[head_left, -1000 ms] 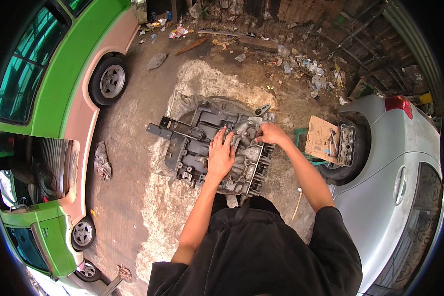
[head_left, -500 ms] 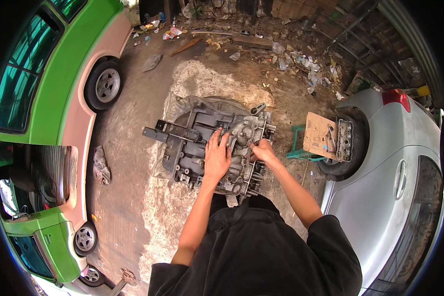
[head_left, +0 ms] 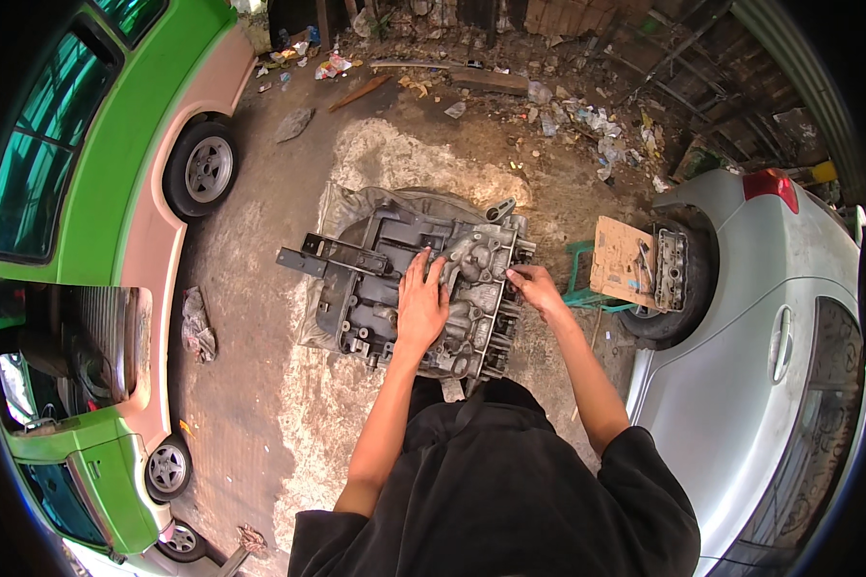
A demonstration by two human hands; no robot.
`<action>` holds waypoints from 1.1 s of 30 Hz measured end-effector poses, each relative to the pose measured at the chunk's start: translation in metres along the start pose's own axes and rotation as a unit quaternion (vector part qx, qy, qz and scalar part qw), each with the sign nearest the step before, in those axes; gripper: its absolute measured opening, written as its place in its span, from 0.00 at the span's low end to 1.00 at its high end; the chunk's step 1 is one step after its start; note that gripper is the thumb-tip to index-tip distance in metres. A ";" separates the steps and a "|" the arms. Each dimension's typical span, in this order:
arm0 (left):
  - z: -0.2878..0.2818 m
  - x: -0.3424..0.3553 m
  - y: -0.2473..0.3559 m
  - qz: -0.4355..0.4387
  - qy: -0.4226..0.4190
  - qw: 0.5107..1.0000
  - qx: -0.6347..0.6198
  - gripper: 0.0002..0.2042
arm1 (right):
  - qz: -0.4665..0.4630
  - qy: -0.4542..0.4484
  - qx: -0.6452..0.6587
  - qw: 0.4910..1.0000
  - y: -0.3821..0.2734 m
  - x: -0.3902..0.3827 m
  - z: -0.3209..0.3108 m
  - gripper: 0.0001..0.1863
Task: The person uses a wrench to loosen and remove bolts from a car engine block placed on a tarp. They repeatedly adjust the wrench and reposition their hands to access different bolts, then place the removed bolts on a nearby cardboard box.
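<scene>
A grey metal engine block lies in front of me, with a dark bracket jutting out on its left. My left hand rests on the middle of the block, fingers stretched out and slightly apart, holding nothing. At the block's right edge is my right hand, its thumb and fingers pinched together beside a row of studs and valve parts. Whatever sits between those fingertips is too small to make out. Near the far right corner a small metal arm sticks up.
Right of the block stands a green stool bearing cardboard and a metal engine part. A silver car flanks the right side, a green van the left. Litter lies at the back.
My right hand has drawn back to the right, from over the block to its right edge, with the fingers now pinched. My left hand stays in nearly the same place.
</scene>
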State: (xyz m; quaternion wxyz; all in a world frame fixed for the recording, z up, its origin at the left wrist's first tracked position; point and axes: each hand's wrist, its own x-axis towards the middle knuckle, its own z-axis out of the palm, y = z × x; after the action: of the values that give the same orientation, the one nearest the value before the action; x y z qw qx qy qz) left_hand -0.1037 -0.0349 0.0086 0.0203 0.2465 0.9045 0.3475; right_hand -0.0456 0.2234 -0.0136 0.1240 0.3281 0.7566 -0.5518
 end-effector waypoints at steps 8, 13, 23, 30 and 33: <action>0.000 0.000 0.000 0.001 0.001 1.000 0.000 0.27 | -0.131 -0.094 -0.371 0.915 -0.059 0.032 -0.020 0.23; -0.002 0.001 0.002 -0.001 0.002 1.000 0.000 0.27 | -0.156 -0.090 -0.416 0.892 -0.071 0.037 -0.005 0.21; -0.002 0.000 0.003 -0.009 0.002 1.000 0.005 0.28 | -0.125 -0.197 -0.446 0.864 -0.083 0.048 -0.001 0.22; -0.002 0.001 0.003 -0.003 0.002 1.000 0.000 0.27 | -0.175 -0.088 -0.479 0.855 -0.068 0.032 0.012 0.22; -0.002 0.001 0.004 -0.008 -0.003 1.000 0.014 0.27 | -0.151 -0.120 -0.469 0.862 -0.074 0.028 0.010 0.22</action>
State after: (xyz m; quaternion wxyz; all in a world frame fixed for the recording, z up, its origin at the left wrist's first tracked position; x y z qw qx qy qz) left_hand -0.1034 -0.0329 0.0134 0.0228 0.2405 0.9112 0.3338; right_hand -0.1159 0.2111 0.0230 0.2684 0.0436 0.9456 -0.1785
